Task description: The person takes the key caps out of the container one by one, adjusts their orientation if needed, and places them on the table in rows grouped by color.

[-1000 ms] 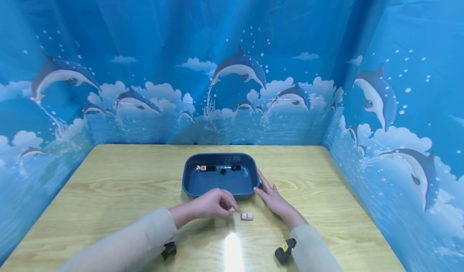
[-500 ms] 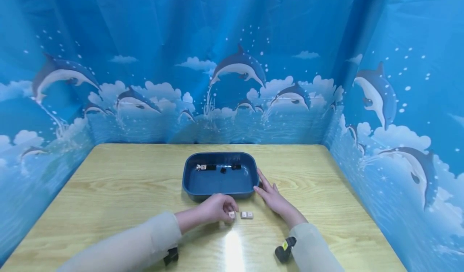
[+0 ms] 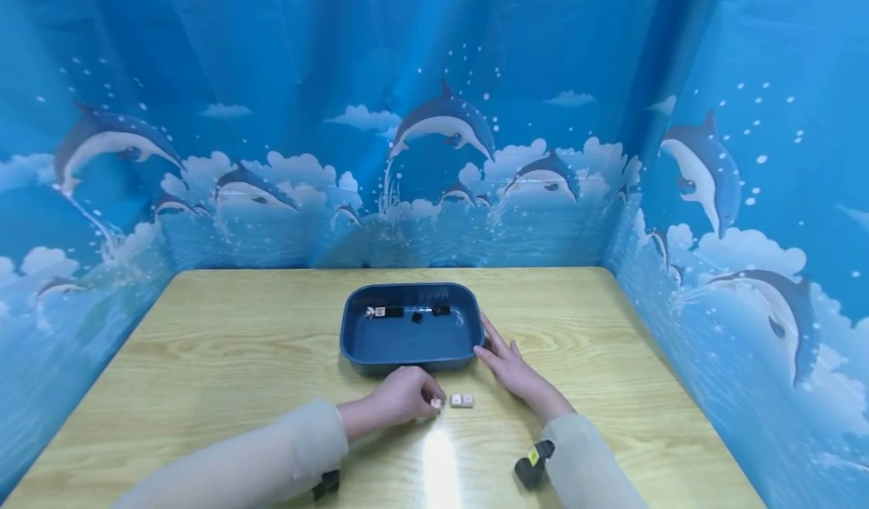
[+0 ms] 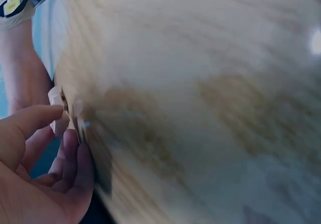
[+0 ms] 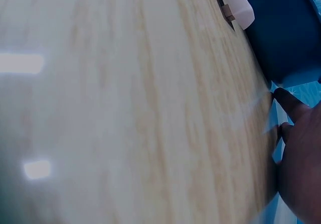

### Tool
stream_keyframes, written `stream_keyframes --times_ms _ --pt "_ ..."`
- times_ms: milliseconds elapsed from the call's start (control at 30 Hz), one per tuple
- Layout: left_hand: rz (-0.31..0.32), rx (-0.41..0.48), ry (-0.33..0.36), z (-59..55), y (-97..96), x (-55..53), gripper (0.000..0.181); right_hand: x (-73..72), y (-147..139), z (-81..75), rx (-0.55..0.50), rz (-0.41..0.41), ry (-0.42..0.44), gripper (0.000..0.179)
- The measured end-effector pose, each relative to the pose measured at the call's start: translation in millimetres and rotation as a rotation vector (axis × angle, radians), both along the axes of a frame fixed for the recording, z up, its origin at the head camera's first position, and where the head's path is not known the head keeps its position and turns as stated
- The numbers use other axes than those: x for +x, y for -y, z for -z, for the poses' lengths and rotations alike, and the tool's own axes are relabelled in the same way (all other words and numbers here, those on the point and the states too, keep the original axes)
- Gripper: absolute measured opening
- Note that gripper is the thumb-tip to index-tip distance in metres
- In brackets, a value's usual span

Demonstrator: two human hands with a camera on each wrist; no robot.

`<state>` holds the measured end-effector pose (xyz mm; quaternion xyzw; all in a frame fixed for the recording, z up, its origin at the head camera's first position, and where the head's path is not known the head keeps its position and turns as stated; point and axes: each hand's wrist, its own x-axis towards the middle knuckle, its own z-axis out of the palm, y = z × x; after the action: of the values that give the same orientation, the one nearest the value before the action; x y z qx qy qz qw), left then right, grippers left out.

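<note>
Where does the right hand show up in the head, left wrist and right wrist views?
Head: right hand, right of centre, fingers touching the blue tray.
Left wrist: right hand at upper left, just above the left hand.
Right wrist: right hand at lower right, cut by the edge.
Shared landmark: the wooden tabletop.

Can read no word, number or brand in any view; can see tiny dark marks on the two white keycaps (image 3: 462, 401) just right of the left grip (image 3: 402, 397), too small to make out; can decipher nothing on the pale cap (image 3: 436, 403) pinched in that grip; can find a yellow label (image 3: 534, 456) on the black wrist device (image 3: 527, 474) behind the right grip (image 3: 514, 371), likewise too small to read.
</note>
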<state>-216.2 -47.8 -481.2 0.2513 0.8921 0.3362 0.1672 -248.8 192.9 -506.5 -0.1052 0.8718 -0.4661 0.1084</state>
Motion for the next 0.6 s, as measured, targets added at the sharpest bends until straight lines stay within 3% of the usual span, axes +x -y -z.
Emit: stream_keyframes --times_ms 167,267,600 --pt "0.018 -0.023 -0.111 3.7 -1.9 2.0 0.017 0.4 0.2 0.3 0.006 0.001 -0.008 0.066" --pt "0.004 -0.014 -0.140 3.7 -2.0 3.1 0.020 0.4 0.7 0.9 0.005 0.002 -0.011 0.066" --pt "-0.068 -0.074 -0.095 4.4 0.3 4.4 0.016 0.9 0.7 0.8 0.003 0.007 -0.003 0.065"
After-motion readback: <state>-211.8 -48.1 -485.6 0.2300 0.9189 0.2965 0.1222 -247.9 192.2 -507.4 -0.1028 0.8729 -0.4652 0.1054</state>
